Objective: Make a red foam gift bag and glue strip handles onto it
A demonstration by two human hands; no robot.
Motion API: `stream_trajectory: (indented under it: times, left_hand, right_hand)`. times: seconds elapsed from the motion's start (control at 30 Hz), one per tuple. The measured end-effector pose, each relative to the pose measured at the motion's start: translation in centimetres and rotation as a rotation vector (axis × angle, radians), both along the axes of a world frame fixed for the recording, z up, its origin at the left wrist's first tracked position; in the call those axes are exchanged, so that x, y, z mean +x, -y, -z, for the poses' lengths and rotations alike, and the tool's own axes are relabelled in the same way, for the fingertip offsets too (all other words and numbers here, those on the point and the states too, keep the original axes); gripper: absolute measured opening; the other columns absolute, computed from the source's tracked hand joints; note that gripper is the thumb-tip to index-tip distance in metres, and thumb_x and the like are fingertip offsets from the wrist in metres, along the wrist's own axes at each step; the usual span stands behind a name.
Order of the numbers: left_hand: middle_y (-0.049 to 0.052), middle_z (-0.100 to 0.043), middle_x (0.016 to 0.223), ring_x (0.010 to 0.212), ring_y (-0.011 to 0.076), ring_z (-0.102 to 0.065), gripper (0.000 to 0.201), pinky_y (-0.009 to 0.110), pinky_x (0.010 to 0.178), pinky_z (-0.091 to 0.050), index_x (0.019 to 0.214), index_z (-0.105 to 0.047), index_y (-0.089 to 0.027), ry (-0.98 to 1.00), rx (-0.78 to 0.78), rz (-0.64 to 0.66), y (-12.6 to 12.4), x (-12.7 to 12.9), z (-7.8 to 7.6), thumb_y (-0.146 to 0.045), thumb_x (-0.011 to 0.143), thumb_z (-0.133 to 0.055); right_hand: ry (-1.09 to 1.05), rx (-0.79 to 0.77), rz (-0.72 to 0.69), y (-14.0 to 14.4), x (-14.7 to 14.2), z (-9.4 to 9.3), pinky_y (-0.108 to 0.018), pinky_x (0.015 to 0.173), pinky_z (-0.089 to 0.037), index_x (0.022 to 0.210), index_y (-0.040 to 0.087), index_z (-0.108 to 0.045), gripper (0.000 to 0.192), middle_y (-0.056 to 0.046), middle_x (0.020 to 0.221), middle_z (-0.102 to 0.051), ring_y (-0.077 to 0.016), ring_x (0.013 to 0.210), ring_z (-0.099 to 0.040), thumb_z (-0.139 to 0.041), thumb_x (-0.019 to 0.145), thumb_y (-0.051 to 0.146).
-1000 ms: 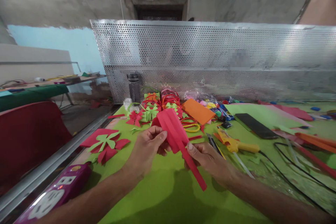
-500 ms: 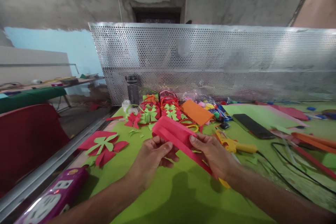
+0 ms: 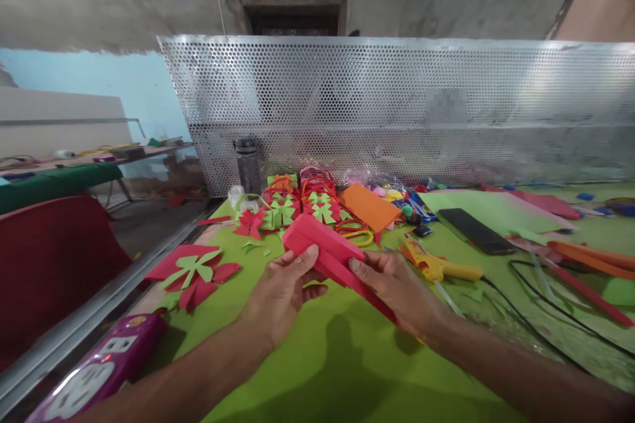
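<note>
Red folded paper (image 3: 325, 250) (creased lengthwise) held by both hands.

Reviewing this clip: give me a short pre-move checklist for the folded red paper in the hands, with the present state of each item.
1. Both hands on the folded red paper: ok. The left hand pinches its near edge and the right hand grips its right side.
2. Paper lifted off the green table cover: ok.
3. Folds lined up evenly: cannot tell; the layers blur together.
4. Yellow glue gun away from the hands: ok, it lies on the cover to the right.
5. Black cord away from the right forearm: cannot tell; it runs close beside it.
6. Finished paper bows apart from the work: ok, they lie farther back.
</note>
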State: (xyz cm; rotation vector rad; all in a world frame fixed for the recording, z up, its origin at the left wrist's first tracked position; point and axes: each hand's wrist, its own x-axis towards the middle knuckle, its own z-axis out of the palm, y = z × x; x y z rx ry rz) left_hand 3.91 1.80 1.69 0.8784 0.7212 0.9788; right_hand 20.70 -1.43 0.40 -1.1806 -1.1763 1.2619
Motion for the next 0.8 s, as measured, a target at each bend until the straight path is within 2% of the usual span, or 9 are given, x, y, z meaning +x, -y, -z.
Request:
stream_trajectory:
  times: [0.13, 0.2, 0.3, 0.4, 0.63, 0.8]
  left_hand:
    - [0.002, -0.069, 0.069, 0.059, 0.014, -0.062, 0.031, 0.024, 0.054, -0.048, 0.079, -0.061, -0.016, -0.016, 0.02, -0.06, -0.3, 0.06, -0.38, -0.032, 0.059, -0.08]
    - [0.002, -0.069, 0.068, 0.058, 0.0149, -0.063, 0.035, 0.024, 0.053, -0.048, 0.08, -0.061, -0.015, -0.033, 0.033, -0.082, -0.59, -0.04, -0.44, -0.033, 0.057, -0.081]
    - [0.002, -0.07, 0.069, 0.06, 0.0149, -0.064, 0.036, 0.025, 0.055, -0.048, 0.08, -0.061, -0.015, -0.03, 0.04, -0.106, -0.9, -0.23, -0.48, -0.033, 0.056, -0.081]
    - [0.003, -0.07, 0.07, 0.061, 0.0154, -0.064, 0.037, 0.026, 0.055, -0.049, 0.08, -0.06, -0.016, -0.014, 0.032, -0.1, -0.83, -0.34, -0.59, -0.035, 0.057, -0.081]
    - [0.005, -0.07, 0.074, 0.064, 0.0163, -0.064, 0.035, 0.026, 0.056, -0.05, 0.085, -0.059, -0.016, -0.002, 0.034, -0.05, -0.58, -0.49, -0.62, -0.04, 0.065, -0.075]
    - [0.003, -0.07, 0.074, 0.063, 0.0164, -0.064, 0.034, 0.026, 0.056, -0.05, 0.084, -0.059, -0.017, -0.004, 0.044, -0.051, -0.56, -0.45, -0.6, -0.042, 0.066, -0.073]
  right_hand:
    - [0.309, 0.101, 0.006, 0.33, 0.35, -0.49, -0.023, 0.042, -0.021, 0.063, 0.015, -0.059, 0.05, 0.004, 0.049, -0.042, -0.0068, 0.044, -0.031, -0.047, 0.079, 0.061]
    - [0.386, 0.144, -0.008, 0.43, 0.48, -0.8, -0.023, 0.043, -0.021, 0.06, 0.014, -0.057, 0.051, 0.004, 0.049, -0.04, -0.0071, 0.045, -0.03, -0.043, 0.081, 0.059]
    - [0.411, 0.167, -0.059, 0.38, 0.51, -0.88, -0.023, 0.048, -0.028, 0.065, 0.015, -0.059, 0.036, 0.002, 0.056, -0.048, -0.0086, 0.051, -0.038, -0.053, 0.078, 0.048]
    - [0.443, 0.181, -0.077, 0.15, 0.51, -0.55, -0.022, 0.049, -0.029, 0.061, 0.016, -0.055, 0.025, 0.003, 0.056, -0.047, -0.0085, 0.052, -0.038, -0.056, 0.076, 0.037]
    - [0.509, 0.204, -0.065, -0.21, 0.67, -0.1, -0.022, 0.046, -0.026, 0.054, 0.018, -0.049, 0.024, 0.006, 0.05, -0.04, -0.0075, 0.048, -0.032, -0.052, 0.074, 0.031]
    - [0.486, 0.153, -0.054, -0.28, 0.6, -0.35, -0.022, 0.046, -0.027, 0.058, 0.017, -0.056, 0.024, 0.003, 0.053, -0.05, -0.0075, 0.047, -0.035, -0.053, 0.074, 0.034]
